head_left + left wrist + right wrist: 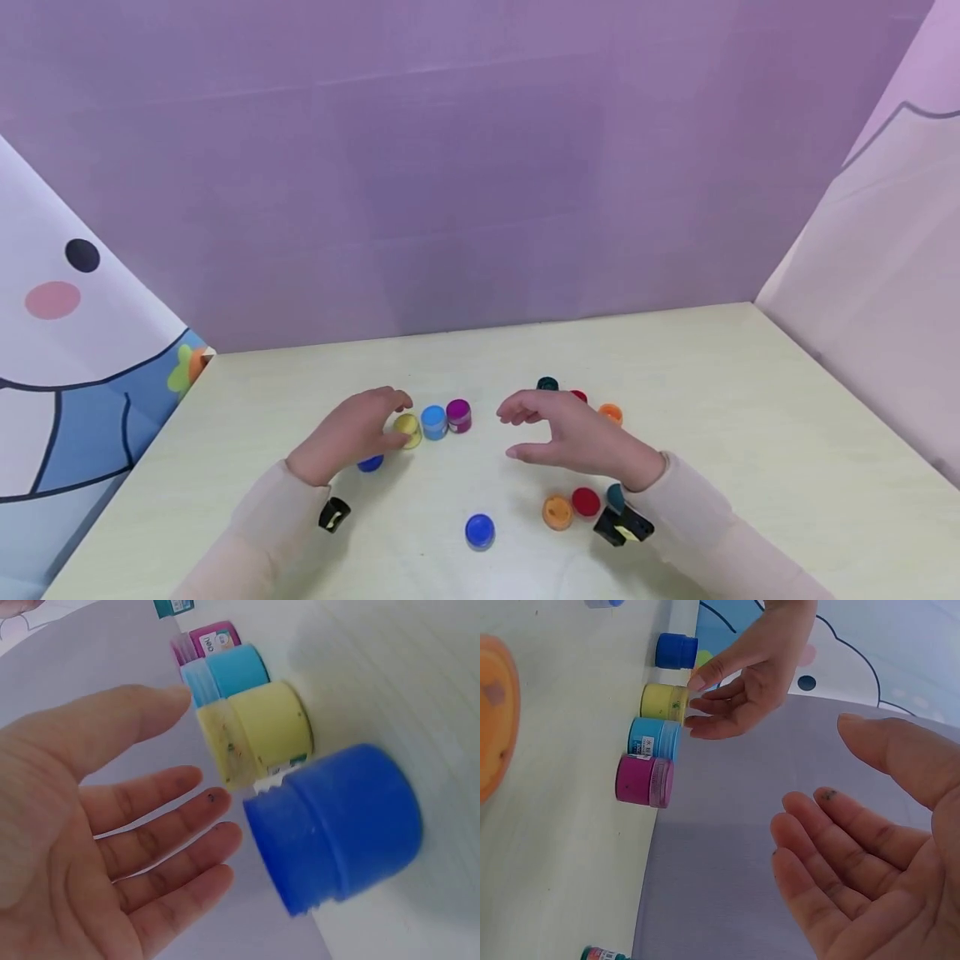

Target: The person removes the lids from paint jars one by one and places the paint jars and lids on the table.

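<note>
My left hand [352, 433] hovers with relaxed fingers at the mouth of a yellow paint jar [407, 427], holding nothing. In the left wrist view, a dark blue jar [352, 825] stands close to its fingertips, without a lid. Beside the yellow jar, a light blue jar [434, 422] and a purple jar [459, 416] complete a short row. The right hand [581, 432] is held over the table with nothing between thumb and fingers. In the right wrist view, its palm [885, 892] and loosely bent fingers show, apart from every jar.
Past the right hand are a dark green jar [547, 383], a partly hidden red piece [579, 395] and an orange piece [611, 412]. Nearer lie orange [557, 512], red [586, 502] and teal [615, 497] round pieces, plus a blue one [480, 531]. A purple backdrop [480, 208] borders the table.
</note>
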{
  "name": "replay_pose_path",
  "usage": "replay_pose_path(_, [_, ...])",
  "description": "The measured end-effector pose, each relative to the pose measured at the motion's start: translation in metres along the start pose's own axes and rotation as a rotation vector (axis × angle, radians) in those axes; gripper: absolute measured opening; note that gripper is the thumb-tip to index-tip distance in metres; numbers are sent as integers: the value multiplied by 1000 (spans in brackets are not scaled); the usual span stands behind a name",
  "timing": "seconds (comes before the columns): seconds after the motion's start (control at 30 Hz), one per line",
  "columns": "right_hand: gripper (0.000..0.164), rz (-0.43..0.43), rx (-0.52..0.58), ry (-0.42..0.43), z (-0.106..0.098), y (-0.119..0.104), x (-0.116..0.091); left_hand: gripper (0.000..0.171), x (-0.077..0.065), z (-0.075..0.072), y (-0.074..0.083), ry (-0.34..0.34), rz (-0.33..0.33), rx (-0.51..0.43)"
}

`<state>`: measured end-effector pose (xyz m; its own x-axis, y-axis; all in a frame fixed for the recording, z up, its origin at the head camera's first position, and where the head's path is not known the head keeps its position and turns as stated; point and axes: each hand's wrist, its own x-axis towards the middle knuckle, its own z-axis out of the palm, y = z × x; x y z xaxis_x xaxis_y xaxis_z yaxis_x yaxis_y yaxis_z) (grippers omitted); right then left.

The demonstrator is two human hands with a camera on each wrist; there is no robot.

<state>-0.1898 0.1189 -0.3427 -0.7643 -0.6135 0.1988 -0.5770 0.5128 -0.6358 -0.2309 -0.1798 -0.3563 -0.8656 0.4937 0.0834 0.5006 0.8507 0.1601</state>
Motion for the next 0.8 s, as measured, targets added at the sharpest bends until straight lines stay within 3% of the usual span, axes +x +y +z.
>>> replay_pose_path(0.4, [39,-18,28,-51,5,2,1,30,6,10,8,-9,-28,-23])
replay_pose_path(0.67, [38,-13,29,-70,6,2,2,29,2,1,11,23,0,-30])
replay_pose_path(0.8, [38,-15,19,-63,5,2,2,30,-2,-8,18,54,59,-15])
